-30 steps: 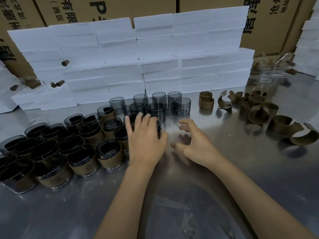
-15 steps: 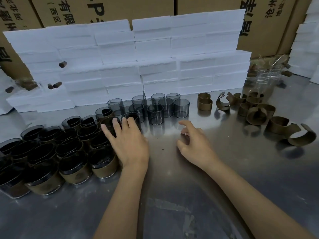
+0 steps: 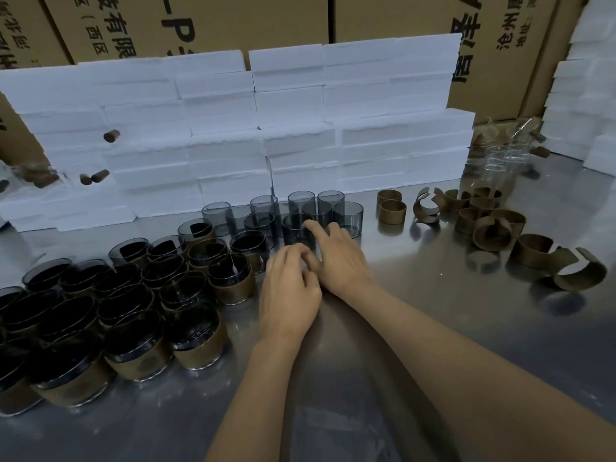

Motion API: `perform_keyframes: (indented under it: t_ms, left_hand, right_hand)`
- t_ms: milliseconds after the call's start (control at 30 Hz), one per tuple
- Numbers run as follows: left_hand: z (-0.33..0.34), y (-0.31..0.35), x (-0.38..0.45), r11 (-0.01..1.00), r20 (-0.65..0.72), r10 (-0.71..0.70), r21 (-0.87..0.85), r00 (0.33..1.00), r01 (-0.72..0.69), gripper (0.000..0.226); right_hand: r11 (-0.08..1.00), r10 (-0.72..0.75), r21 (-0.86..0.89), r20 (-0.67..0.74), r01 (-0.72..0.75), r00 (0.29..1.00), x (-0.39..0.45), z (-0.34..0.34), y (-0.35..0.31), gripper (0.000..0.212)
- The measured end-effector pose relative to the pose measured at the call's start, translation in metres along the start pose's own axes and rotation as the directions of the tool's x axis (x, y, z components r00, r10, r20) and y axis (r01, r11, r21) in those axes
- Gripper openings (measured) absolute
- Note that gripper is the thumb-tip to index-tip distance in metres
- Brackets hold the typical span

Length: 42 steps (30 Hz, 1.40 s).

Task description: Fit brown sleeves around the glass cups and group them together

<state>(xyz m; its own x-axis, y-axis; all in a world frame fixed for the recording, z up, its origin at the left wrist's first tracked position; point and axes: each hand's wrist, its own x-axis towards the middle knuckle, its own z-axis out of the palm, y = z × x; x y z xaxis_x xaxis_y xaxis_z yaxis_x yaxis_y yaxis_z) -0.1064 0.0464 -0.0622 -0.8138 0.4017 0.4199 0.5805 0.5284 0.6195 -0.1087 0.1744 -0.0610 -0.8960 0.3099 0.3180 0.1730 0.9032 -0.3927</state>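
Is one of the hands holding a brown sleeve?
No, the left hand and right hand hold none; the loose sleeves lie off to the right.

On the metal surface [image 3: 383, 378] the 2 hands are close together, touching each other near the middle. The left hand [image 3: 288, 291] lies with fingers curled, and it is not clear if it holds something. The right hand [image 3: 336, 255] reaches forward, and its index finger touches a bare smoked glass cup [image 3: 295, 228] at the front of the bare cups [image 3: 300, 211]. On the left stand many sleeved cups [image 3: 110, 305], grouped tightly. On the right lie loose brown sleeves [image 3: 490, 228], some closed as rings, some open. Behind them are white foam blocks [image 3: 266, 128] and cardboard boxes [image 3: 233, 21].
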Motion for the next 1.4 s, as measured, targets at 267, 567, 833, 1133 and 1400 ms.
perform_keyframes:
  t_ms: [267,567,833,1133,1400]
  left_hand:
    - [-0.002,-0.001,0.002,0.987,0.017,-0.101,-0.125,0.995,0.102,0.050]
    - [0.000,0.027,-0.001,0.658,0.268,-0.257,-0.655,0.928,0.372,0.042]
    - [0.000,0.023,-0.002,0.243,0.560,-0.054,-0.796,0.827,0.555,0.052]
    - [0.001,0.021,0.003,0.284,0.561,-0.040,-0.787,0.827,0.547,0.040]
    - [0.008,0.021,0.001,0.495,0.277,-0.199,-0.799,0.940,0.340,0.021]
  right_hand:
    - [0.963,0.000,0.263,-0.189,0.051,0.982,-0.020,-0.003,-0.002,0.031]
    - [0.365,0.489,0.922,-0.075,-0.126,0.869,-0.061,-0.018,0.006,0.071]
    - [0.282,0.331,0.929,0.141,-0.240,0.933,-0.070,-0.042,0.004,0.065]
    - [0.425,0.369,0.844,0.170,-0.328,0.914,-0.069,-0.045,0.004,0.084]
    - [0.458,0.529,0.850,-0.026,-0.259,0.848,-0.060,-0.033,0.019,0.056]
